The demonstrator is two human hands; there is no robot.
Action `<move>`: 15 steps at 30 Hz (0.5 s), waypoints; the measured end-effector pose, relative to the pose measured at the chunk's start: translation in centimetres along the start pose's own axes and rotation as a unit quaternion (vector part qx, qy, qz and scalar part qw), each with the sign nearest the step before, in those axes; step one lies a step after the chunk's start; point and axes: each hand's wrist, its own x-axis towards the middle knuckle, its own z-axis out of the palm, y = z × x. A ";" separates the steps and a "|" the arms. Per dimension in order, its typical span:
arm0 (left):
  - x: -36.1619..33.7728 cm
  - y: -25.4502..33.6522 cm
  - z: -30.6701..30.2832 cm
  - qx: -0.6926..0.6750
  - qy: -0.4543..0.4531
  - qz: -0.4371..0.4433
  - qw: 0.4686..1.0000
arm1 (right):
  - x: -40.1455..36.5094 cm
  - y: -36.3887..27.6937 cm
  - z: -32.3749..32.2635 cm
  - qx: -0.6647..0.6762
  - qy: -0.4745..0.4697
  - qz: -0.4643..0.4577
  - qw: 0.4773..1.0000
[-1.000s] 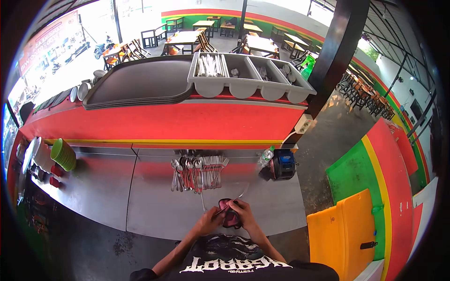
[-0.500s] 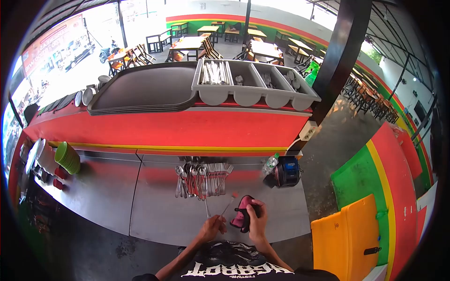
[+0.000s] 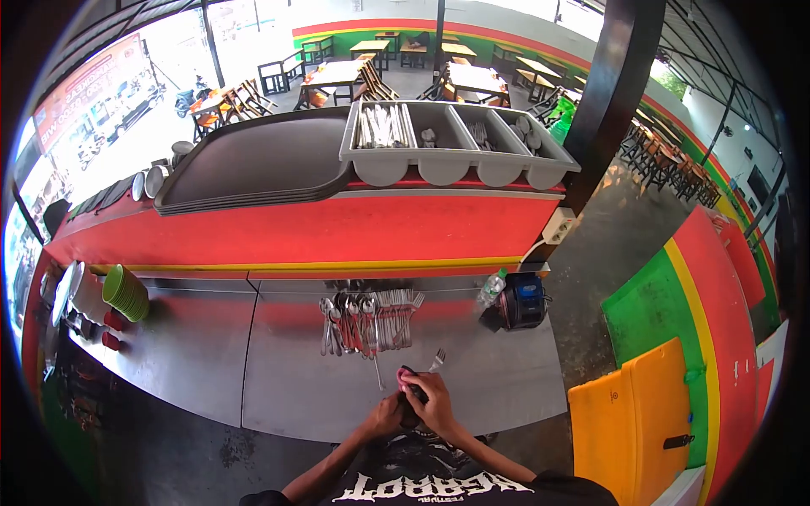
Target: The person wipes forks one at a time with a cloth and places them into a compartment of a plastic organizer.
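Observation:
My left hand (image 3: 386,417) is closed at the table's near edge, touching my right hand. It grips the fork, whose handle is mostly hidden by the hands; the fork's tines (image 3: 438,357) show above my right hand. My right hand (image 3: 435,406) is closed on a pink and black cloth (image 3: 405,376), wrapped near the fork. Beyond them, a row of spoons and forks (image 3: 371,320) lies on the metal table (image 3: 295,379). One utensil (image 3: 378,369) sticks out of the row toward my left hand.
A bottle (image 3: 491,288) and a dark blue bag (image 3: 523,302) stand at the right. Green bowls (image 3: 126,293) are stacked at the left. On the red ledge sit dark trays (image 3: 261,156) and a grey cutlery holder (image 3: 460,156). An orange box (image 3: 629,422) is at the lower right.
My right hand has moved left with the cloth, up against my left hand. The fork's tines now stick out beyond my right hand. The view has shifted slightly.

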 end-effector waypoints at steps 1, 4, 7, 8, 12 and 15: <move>-0.2 -0.2 -0.2 0.048 0.001 0.051 0.998 | 0.0 0.3 0.1 -0.010 0.009 -0.004 1.000; -0.7 0.7 -1.0 0.080 -0.042 0.092 0.992 | 0.2 2.2 0.0 -0.054 0.039 -0.001 0.998; -1.1 3.6 -1.9 -0.053 -0.136 -0.027 0.989 | 0.7 5.5 -1.1 -0.116 0.066 0.031 0.991; -1.4 4.3 -1.9 -0.059 -0.146 -0.029 0.987 | 0.7 6.5 -1.6 -0.121 0.082 0.040 0.988; -2.4 5.0 -2.0 -0.158 -0.176 0.015 0.972 | 0.3 11.5 -4.1 -0.110 0.141 0.113 0.977; -2.6 5.3 -1.4 -0.324 -0.186 0.016 0.927 | -1.0 15.3 -6.1 -0.091 0.180 0.201 0.959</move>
